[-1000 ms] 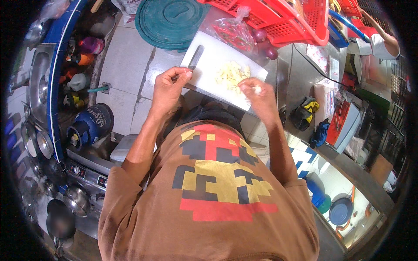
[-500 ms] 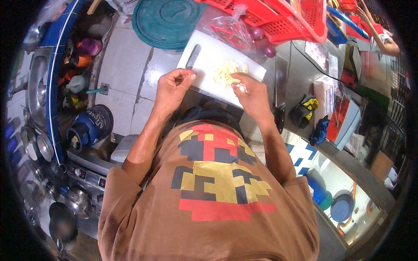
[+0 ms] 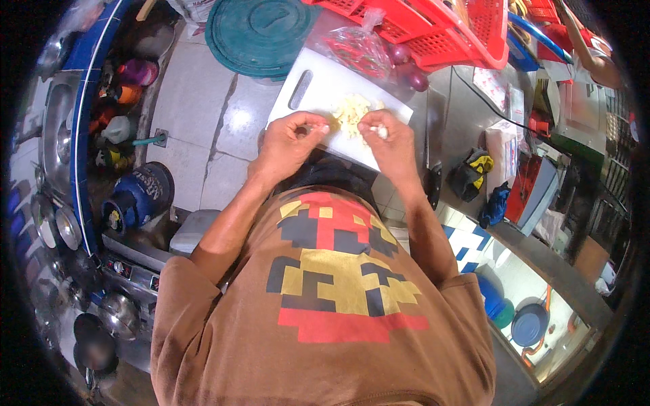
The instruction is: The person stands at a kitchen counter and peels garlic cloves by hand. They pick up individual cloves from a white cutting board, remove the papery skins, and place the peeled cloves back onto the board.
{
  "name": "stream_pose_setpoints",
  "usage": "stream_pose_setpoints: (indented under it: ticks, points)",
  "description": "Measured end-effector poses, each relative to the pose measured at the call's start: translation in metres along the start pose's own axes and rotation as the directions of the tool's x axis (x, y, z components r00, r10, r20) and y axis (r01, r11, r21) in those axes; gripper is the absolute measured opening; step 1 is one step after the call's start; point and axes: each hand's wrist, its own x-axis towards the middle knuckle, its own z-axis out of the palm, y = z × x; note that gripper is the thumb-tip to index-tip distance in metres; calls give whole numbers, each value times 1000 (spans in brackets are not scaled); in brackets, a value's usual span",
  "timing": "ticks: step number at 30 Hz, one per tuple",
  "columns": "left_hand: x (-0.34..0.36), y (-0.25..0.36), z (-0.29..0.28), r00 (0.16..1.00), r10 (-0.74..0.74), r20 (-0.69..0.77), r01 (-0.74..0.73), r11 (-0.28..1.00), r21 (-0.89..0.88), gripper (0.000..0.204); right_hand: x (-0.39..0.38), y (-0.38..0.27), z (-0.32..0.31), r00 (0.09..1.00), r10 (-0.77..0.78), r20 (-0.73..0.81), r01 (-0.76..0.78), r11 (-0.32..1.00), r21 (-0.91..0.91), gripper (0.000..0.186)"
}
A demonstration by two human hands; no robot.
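A white cutting board [image 3: 308, 108] with a slot handle lies before me, tilted in view. On it is a heap of small pale-yellow pieces [image 3: 352, 108] that look like peeled garlic. My left hand [image 3: 292, 145] hovers over the board's near left edge, thumb and fingertips pinched together; anything between them is too small to make out. At the near right side of the heap, my right hand [image 3: 393, 145] is closed, with white garlic cloves [image 3: 380, 131] showing between its fingers. A short gap separates the two hands.
Beyond the board lie a clear plastic bag of red chillies [image 3: 359, 54], red onions [image 3: 418, 80] and red plastic baskets [image 3: 433, 37]. A round green lid [image 3: 261, 34] is at far left. Another person's arm [image 3: 582, 51] shows at far right. A blue gas cylinder [image 3: 145, 193] stands at left.
My left hand has moved right, nearer my right hand, still pinched. My right hand stays by the heap, its fingertips slightly shifted. The other person's arm has shifted a little.
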Motion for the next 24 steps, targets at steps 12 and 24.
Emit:
stream_pose_setpoints:
  ticks: [12,24]
  points:
    - [21,41,37,986,8,167,-29,992,124,24,-8,-1,-6,976,215,42,-197,781,593,13]
    - [3,25,0,996,-17,-87,37,973,229,17,-12,27,-20,994,-80,-80,65,983,-174,24]
